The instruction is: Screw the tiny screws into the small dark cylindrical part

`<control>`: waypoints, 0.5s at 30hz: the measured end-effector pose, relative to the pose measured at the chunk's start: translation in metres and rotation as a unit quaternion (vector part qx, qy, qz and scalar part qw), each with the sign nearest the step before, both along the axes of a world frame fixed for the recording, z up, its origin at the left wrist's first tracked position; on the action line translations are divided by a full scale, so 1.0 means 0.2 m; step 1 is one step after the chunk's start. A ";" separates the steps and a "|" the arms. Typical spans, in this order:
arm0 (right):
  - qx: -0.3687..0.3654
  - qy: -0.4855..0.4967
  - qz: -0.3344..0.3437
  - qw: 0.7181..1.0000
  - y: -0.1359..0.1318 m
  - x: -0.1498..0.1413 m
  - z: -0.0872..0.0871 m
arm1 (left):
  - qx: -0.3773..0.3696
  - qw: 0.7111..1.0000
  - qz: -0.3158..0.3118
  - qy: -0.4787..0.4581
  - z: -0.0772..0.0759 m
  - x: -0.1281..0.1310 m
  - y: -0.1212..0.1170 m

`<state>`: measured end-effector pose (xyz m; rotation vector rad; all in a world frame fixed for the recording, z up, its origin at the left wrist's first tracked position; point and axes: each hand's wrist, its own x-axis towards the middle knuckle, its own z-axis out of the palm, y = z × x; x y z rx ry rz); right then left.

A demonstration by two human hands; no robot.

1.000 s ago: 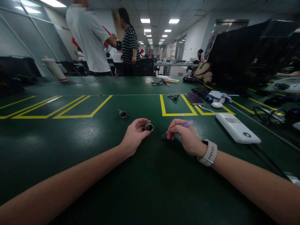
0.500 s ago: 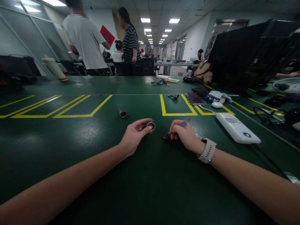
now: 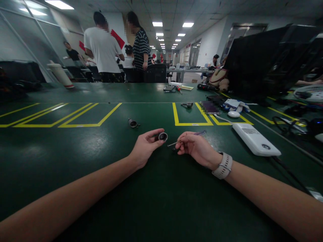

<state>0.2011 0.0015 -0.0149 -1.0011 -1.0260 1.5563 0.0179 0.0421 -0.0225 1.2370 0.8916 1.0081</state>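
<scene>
My left hand (image 3: 147, 146) grips a small round metal cup-like part (image 3: 163, 136) between thumb and fingers, its open end turned towards me. To its right, my right hand (image 3: 194, 146) is closed round a thin screwdriver (image 3: 173, 144) with a clear purple handle. The shaft's tip points left, close below the cup-like part but apart from it. On the table just under that tip lies a tiny dark ring-shaped piece (image 3: 174, 149). A dark metal cylindrical part (image 3: 132, 123) lies beyond my left hand. A similar part (image 3: 187, 105) is inside a yellow-taped box.
The green table (image 3: 101, 188) carries yellow tape outlines. A white power bank-like box (image 3: 254, 138) with cables, a white mouse-like object (image 3: 234, 114) and gloves (image 3: 236, 105) are at right. A pale bottle (image 3: 60, 75) stands far left. People stand beyond the table.
My right hand has turned and tilted the screwdriver flatter, so its metal shaft shows pointing left. The tiny dark piece by its fingers now lies apart. My left hand keeps its hold.
</scene>
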 end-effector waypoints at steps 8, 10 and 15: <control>0.209 -0.211 -0.034 0.954 -0.06 -0.05 0.03 | 0.017 0.999 -0.007 0.037 0.01 0.00 -0.01; 0.250 -0.278 -0.035 0.927 -0.06 -0.05 0.02 | 0.023 0.999 -0.001 0.044 0.01 0.00 -0.01; 0.353 -0.353 -0.032 0.866 -0.07 -0.06 0.00 | 0.033 0.998 0.003 0.050 0.01 0.00 -0.01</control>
